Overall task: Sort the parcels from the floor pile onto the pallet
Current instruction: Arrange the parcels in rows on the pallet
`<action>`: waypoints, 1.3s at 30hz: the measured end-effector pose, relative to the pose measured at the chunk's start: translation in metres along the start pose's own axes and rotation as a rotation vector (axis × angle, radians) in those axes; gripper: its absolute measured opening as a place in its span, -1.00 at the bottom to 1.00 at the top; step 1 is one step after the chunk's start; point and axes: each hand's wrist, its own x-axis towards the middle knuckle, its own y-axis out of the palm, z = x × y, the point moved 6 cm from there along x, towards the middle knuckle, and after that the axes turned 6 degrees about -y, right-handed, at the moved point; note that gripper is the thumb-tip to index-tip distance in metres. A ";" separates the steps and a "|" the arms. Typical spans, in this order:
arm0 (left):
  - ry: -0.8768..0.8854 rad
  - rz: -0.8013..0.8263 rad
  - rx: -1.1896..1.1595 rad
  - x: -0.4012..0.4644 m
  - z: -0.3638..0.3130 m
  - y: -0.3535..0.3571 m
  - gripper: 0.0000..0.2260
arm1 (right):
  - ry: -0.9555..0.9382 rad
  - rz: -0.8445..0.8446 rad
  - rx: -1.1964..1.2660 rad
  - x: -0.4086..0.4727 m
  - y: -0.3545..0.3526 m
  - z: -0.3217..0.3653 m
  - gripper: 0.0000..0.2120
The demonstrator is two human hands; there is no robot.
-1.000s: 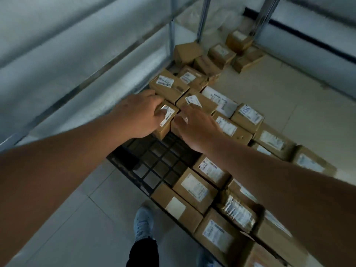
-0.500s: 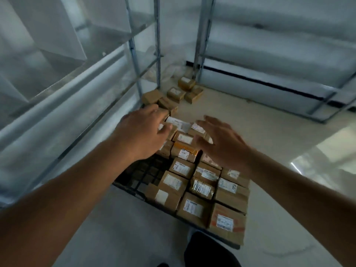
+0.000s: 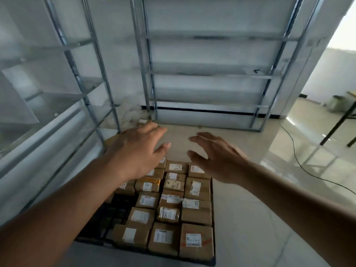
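Note:
A black grid pallet [image 3: 115,209] lies on the floor below me, covered in rows with several brown cardboard parcels [image 3: 195,189] bearing white labels. Its left strip is bare grid. My left hand [image 3: 136,151] hovers over the pallet's far left corner, fingers straight and spread, holding nothing. My right hand [image 3: 215,157] hovers over the far right parcels, fingers also straight, palm down, empty. My left hand hides most of the floor pile; one parcel [image 3: 142,122] shows just past its fingers.
Metal shelving racks [image 3: 208,74] stand ahead and along the left wall [image 3: 57,83]. White bags [image 3: 131,114] lie in the corner behind the pile. A black cable [image 3: 300,162] runs over the tiled floor at right, beside table legs [image 3: 339,124].
Both hands let go of the parcel they set on the pallet and lifted away with fingers spread. The camera rose and tilted up, so the whole pallet now shows.

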 end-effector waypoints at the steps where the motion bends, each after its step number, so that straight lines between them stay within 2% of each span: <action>1: 0.010 -0.010 0.010 0.006 -0.020 -0.001 -0.44 | -0.003 -0.010 -0.011 -0.009 -0.010 -0.014 -0.39; 10: 0.042 -0.059 -0.039 0.065 -0.207 -0.005 -0.41 | -0.044 -0.061 -0.168 -0.064 -0.112 -0.156 -0.36; 16: 0.041 -0.053 -0.004 0.125 -0.266 -0.006 -0.38 | -0.038 -0.076 -0.184 -0.058 -0.162 -0.235 -0.33; 27: 0.053 -0.086 0.009 0.319 -0.277 0.012 -0.35 | -0.036 -0.082 -0.192 0.073 -0.194 -0.345 -0.34; 35: -0.032 0.062 -0.018 0.463 -0.262 0.053 -0.37 | -0.029 -0.004 -0.109 0.205 -0.182 -0.437 -0.36; 39: -0.116 0.105 -0.009 0.526 -0.246 0.071 -0.36 | -0.102 0.046 -0.107 0.268 -0.174 -0.474 -0.36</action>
